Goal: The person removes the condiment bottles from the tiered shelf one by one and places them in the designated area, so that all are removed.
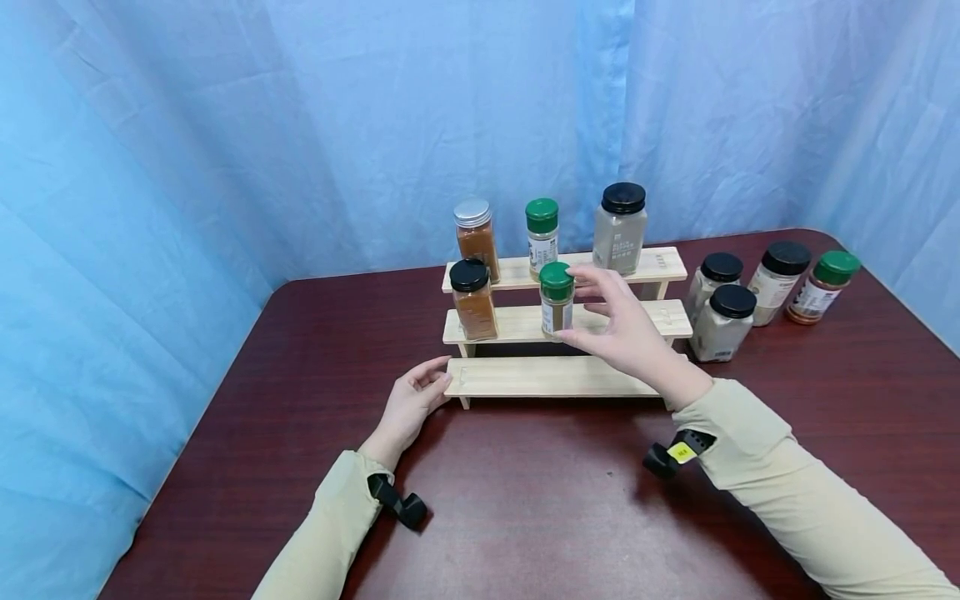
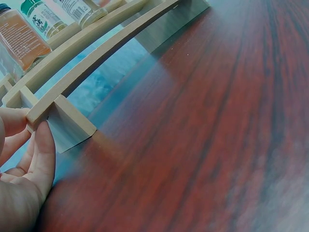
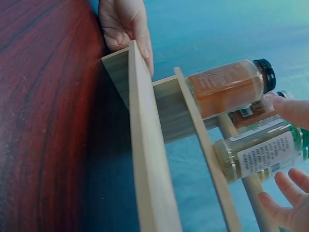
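Right hand (image 1: 621,327): spread fairly wide, thumb and fingers on either side of the green-capped jar (image 1: 557,302); the right wrist view seems to show gaps at the fingertips, though light contact is hard to rule out from these angles.
Green-capped jar: upright near the middle of the middle tier of the wooden rack (image 1: 555,377).
Left hand (image 1: 411,402): pinches the left end of the rack's lowest tier between thumb and fingers.
Middle tier, left: orange-filled jar (image 1: 477,313) with a black lid, upright.
Top tier, left to right: silver-lidded jar (image 1: 478,243), second green-topped jar (image 1: 542,235), tall black-lidded jar (image 1: 621,233).
Desk (image 1: 525,508): dark red, bearing the rack and, near its right end, three squat jars (image 1: 720,333) with black lids and a green-lidded jar (image 1: 817,296).
Backdrop: blue curtain (image 1: 390,142).
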